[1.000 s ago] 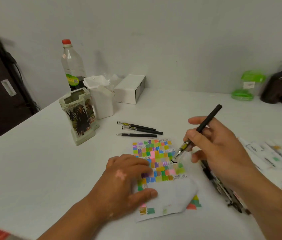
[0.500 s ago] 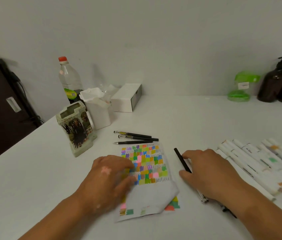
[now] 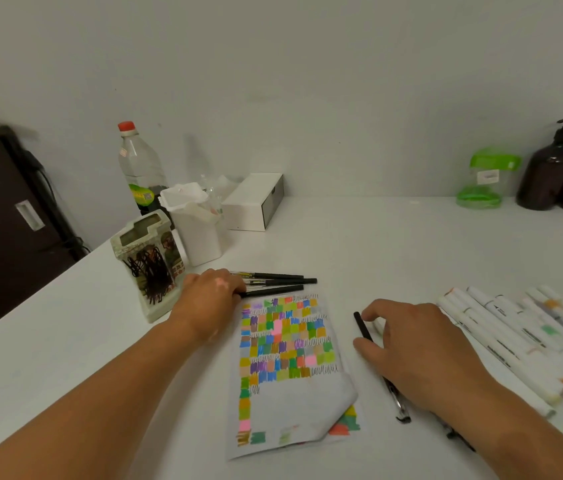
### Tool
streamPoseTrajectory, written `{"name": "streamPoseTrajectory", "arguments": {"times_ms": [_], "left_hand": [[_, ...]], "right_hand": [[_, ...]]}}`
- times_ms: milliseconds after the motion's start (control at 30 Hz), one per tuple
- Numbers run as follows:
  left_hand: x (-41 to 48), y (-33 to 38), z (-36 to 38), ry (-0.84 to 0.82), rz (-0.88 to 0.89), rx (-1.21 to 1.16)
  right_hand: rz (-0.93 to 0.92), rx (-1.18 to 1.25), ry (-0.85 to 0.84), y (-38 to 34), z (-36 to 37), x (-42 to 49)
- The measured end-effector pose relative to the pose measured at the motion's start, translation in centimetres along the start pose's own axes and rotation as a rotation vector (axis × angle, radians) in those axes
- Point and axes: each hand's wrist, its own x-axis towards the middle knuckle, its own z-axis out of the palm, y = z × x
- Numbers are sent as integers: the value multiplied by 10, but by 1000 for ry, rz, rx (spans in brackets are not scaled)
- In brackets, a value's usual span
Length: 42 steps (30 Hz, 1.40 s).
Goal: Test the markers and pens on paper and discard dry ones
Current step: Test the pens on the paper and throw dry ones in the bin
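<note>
Desk (image 3: 394, 244): white, set against a pale wall.
Paper (image 3: 290, 403): at the middle of the near edge, its far half filled with colour swatches and black scribbles; the near right corner curls up.
Right hand (image 3: 422, 355): palm down just right of the paper, fingers loosely bent over a black pen (image 3: 364, 332); thumb tip on the pen's left side, forefinger at its far end. Whether it pinches the pen cannot be told.
Black pen: flat on the desk, running from the near edge toward the far one and passing under the palm, nib end nearest.
Left hand (image 3: 209, 296): stretched beyond the paper's far left corner, its fingers over the left ends of three black pens (image 3: 280, 283); the grip is hidden by the back of the hand.
Hands: well apart, the paper between them.
Three black pens: side by side along the paper's far edge.
White markers (image 3: 501, 337): a row along the right edge.
Pen holder (image 3: 148, 261): cream, scribbled black, upright near the left edge.
White tub (image 3: 197, 233): just behind it.
Bottle (image 3: 140, 168): clear, red cap, far left corner.
White box (image 3: 252, 202): at the far edge.
Green container (image 3: 484, 181) and brown pump bottles (image 3: 546, 171): far right corner.
</note>
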Motion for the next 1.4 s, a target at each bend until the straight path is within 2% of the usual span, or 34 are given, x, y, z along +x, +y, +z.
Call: {"name": "streamPoseTrajectory", "arguments": {"times_ms": [67, 167, 233, 300, 400, 467, 533, 700, 767, 867, 1100, 1400], "left_hand": [[-7, 1, -5, 46, -5, -58], [-27, 16, -16, 118, 6, -284], [-44, 30, -22, 92, 45, -433], [-59, 45, -29, 44, 97, -551], [-75, 61, -36, 36, 241, -645], [-80, 65, -39, 10, 323, -668], [-80, 58, -40, -30, 329, -648], [-88, 20, -25, -240, 279, -348], [-97, 16, -15, -261, 286, -292], [-101, 20, -7, -190, 299, -267], [-105, 26, -8, -154, 319, -252], [-105, 26, -6, -161, 311, -244]], "right_hand": [[4, 59, 26, -4, -3, -1], [-10, 119, 23, -12, -4, -6], [-16, 193, 2, -19, -3, -9], [1, 351, -42, -28, -1, -13], [50, 720, -143, -42, 6, -18], [33, 873, -142, -49, 9, -21], [16, 939, -122, -53, 9, -22], [129, 1062, -97, -55, 6, -21], [142, 1109, -133, -57, 8, -21], [122, 1089, -206, -64, 9, -25], [63, 779, -292, -81, 28, -28], [43, 720, -312, -79, 33, -29]]}}
